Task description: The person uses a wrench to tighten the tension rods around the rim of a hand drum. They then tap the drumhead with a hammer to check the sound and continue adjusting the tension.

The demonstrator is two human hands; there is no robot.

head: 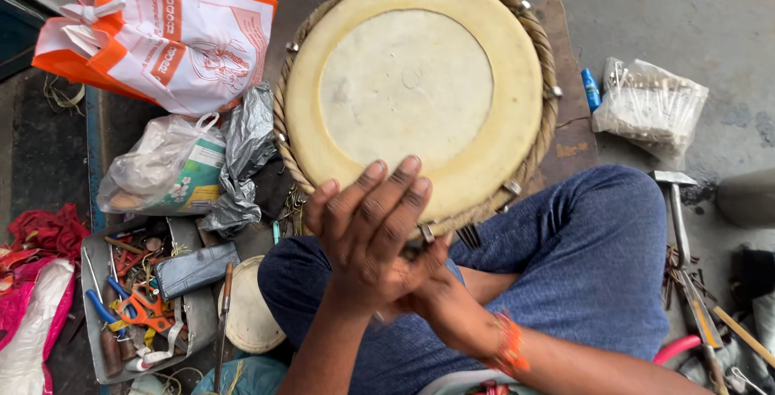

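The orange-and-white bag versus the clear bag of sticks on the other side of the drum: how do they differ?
The orange-and-white bag is opaque, printed and larger, lying at upper left with its top tied in a knot. The clear bag of sticks is see-through, smaller, and lies at upper right beside a small blue bottle, showing pale thin sticks inside. Both are plastic, filled, and rest on the ground beside the drum, untouched by the hands.
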